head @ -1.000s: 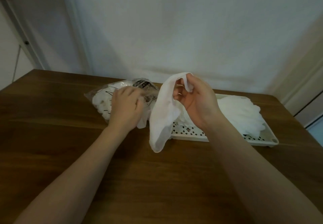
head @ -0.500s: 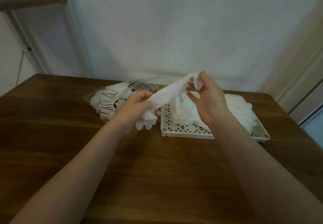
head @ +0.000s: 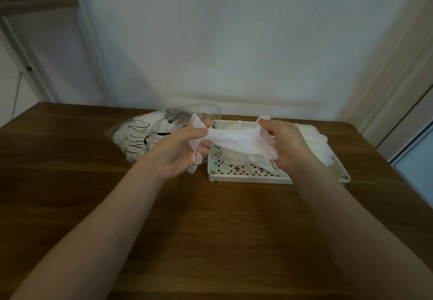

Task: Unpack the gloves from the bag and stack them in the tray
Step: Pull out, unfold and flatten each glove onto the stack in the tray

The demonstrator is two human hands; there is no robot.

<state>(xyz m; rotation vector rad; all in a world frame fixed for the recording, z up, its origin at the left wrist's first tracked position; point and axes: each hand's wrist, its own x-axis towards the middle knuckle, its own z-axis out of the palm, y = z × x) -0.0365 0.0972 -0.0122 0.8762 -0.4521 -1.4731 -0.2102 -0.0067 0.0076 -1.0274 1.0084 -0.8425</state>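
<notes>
Stretching 1 white glove (head: 236,139) between 2 hands: left hand (head: 181,151) grips its finger end, right hand (head: 287,146) pinches the cuff end. Below the grip, 1 white perforated tray (head: 248,175) w/ a glove pile (head: 314,140). Behind left hand, 1 clear printed bag (head: 138,133) w/ more gloves, on the wooden table (head: 210,229).

Brown wooden table (head: 210,241) running across the lower view. Pale wall (head: 234,42) behind its far edge. Wooden shelf (head: 39,4) beyond the far left corner.
</notes>
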